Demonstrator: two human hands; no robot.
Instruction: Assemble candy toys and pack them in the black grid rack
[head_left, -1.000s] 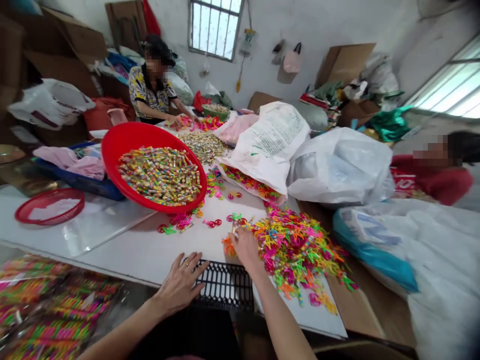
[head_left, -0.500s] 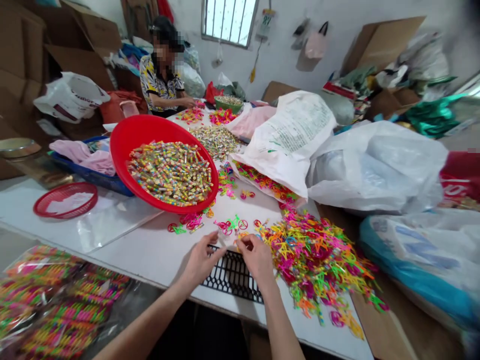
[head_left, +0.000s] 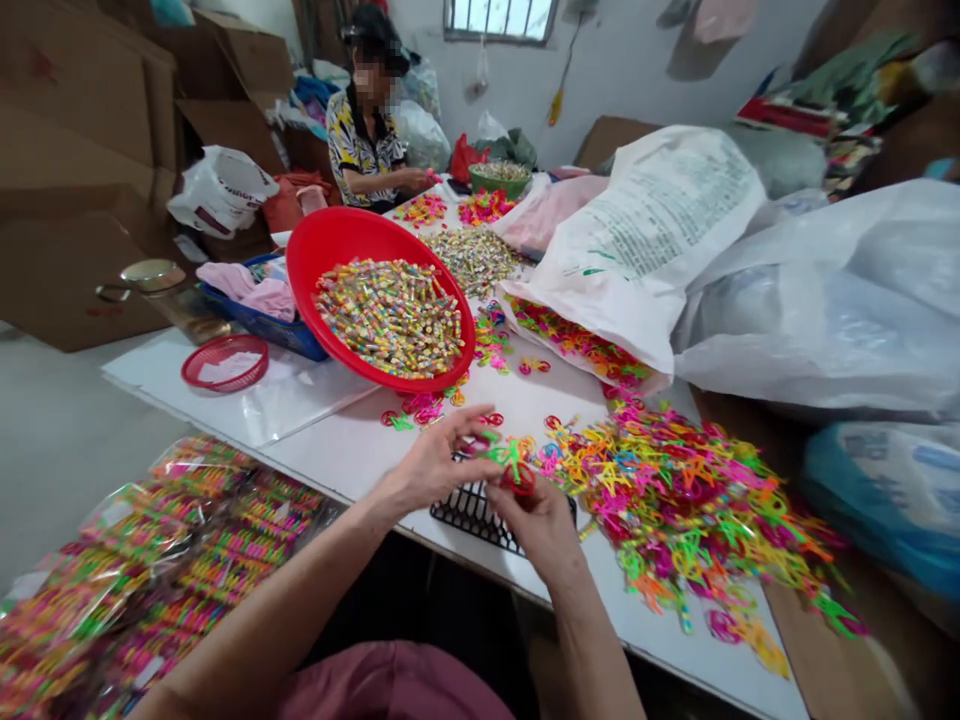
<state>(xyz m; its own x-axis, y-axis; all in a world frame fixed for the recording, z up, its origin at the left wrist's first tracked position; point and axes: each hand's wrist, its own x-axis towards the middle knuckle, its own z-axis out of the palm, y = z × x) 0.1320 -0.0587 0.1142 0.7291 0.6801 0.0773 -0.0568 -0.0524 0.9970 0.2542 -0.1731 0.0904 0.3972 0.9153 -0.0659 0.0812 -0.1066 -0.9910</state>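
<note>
My left hand reaches over the table's near edge, its thumb and fingers closed around small pink and green plastic toy pieces. Beside it, my right hand pinches a green plastic toy piece with a red wheel. The two hands almost meet, and the exact join between the pieces is hidden by fingers. Under them lies a black slotted tray, partly covered. Just right of my right hand spreads a heap of bright plastic toy pieces, pink, yellow, green and orange.
A tilted red basin holds many small colourful tubes. A white sack spills toy pieces. At left are a red basket and a blue tray. Packed bags lie below the table. A co-worker sits at the far end.
The view has turned, moving the scene rightward in the picture. My hands have come closer together, and green, pink and red toy pieces now show between their fingers.
</note>
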